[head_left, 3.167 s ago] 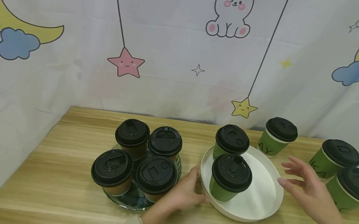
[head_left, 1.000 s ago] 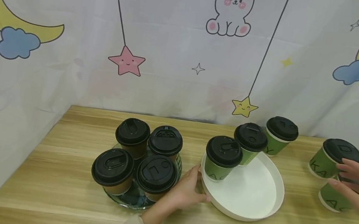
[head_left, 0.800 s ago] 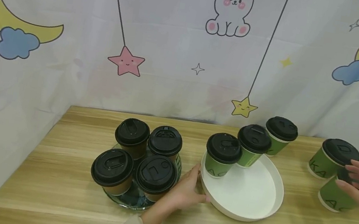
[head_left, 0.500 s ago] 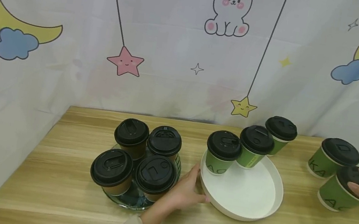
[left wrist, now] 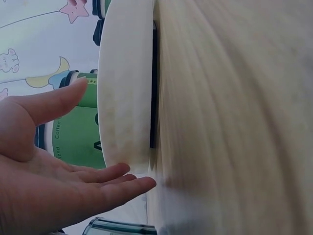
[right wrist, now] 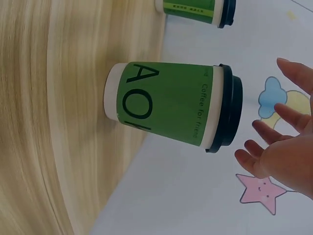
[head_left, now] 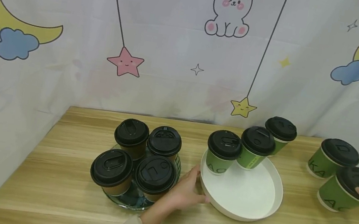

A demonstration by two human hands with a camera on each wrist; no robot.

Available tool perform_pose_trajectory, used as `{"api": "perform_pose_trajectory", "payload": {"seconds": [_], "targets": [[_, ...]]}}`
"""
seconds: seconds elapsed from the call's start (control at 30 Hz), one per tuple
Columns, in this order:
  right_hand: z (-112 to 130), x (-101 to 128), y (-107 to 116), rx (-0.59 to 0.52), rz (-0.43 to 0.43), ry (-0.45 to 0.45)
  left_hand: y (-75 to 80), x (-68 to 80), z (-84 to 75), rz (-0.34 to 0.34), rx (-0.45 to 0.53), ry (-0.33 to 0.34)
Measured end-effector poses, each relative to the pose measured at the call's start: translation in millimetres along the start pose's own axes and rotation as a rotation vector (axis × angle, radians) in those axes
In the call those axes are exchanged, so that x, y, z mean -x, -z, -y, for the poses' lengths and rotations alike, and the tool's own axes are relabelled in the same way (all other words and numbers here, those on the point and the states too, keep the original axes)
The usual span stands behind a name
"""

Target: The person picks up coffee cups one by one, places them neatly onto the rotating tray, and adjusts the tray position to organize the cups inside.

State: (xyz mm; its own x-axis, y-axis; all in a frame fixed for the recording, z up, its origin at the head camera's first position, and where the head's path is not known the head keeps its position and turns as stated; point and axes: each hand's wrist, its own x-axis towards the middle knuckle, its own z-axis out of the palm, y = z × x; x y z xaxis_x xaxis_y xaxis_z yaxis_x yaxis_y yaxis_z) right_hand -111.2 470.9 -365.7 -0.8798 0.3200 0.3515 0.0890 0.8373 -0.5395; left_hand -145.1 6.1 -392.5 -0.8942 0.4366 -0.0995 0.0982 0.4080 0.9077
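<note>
The white round tray point(head_left: 250, 195) had turned, so its two cups had swung round toward the back, and the right hand point(right wrist: 291, 156) had gone from the tray to the far right. The left green coffee cup point(head_left: 218, 163) stood upright at the tray's back left, and the right green coffee cup point(head_left: 252, 159) stood next to it. A dark piece point(left wrist: 154, 98) showed under the tray; maybe it helped the tray spin. The left hand point(head_left: 184, 193) had its thumb and fingers spread at the tray's near left edge, not gripping, perhaps to turn or steady it. The right hand held nothing. Its fingers were apart, near the lid of the front green coffee cup point(head_left: 340, 194). The back green coffee cup point(head_left: 324, 162) stood close behind that one, and the far green coffee cup point(head_left: 281, 130) was just behind the tray. On the left, four black-lidded cups point(head_left: 155, 175) were bunched on a glass plate point(head_left: 130, 207), likely so all would fit. The wooden tabletop point(head_left: 41, 184) carried everything, and a cartoon cloth point(head_left: 176, 21) hung behind.
</note>
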Motion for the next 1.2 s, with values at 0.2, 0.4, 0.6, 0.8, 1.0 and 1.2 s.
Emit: {"api": "perform_pose_trajectory", "payload": {"seconds": [0.2, 0.4, 0.6, 0.8, 1.0, 1.2], "targets": [[-38, -16, -11, -0.009, 0.047, -0.037, 0.2, 0.5, 0.5, 0.009, 0.001, 0.017], [-73, -28, -21, 0.006, 0.064, -0.06, 0.6, 0.3, 1.3, -0.001, -0.023, 0.024], [-41, -18, -17, -0.033, 0.084, -0.087, 1.2, 0.2, 1.5, 0.001, -0.025, 0.024], [-91, -33, -30, -0.036, 0.053, -0.1, 0.8, -0.4, 2.1, 0.001, -0.024, 0.029], [-161, -54, -49, -0.044, 0.049, -0.074, 0.4, -1.4, 2.8, 0.005, -0.032, 0.03], [-164, -56, -52, -0.06, 0.016, -0.086, 0.2, -2.8, 3.6, 0.009, -0.03, 0.025]]}}
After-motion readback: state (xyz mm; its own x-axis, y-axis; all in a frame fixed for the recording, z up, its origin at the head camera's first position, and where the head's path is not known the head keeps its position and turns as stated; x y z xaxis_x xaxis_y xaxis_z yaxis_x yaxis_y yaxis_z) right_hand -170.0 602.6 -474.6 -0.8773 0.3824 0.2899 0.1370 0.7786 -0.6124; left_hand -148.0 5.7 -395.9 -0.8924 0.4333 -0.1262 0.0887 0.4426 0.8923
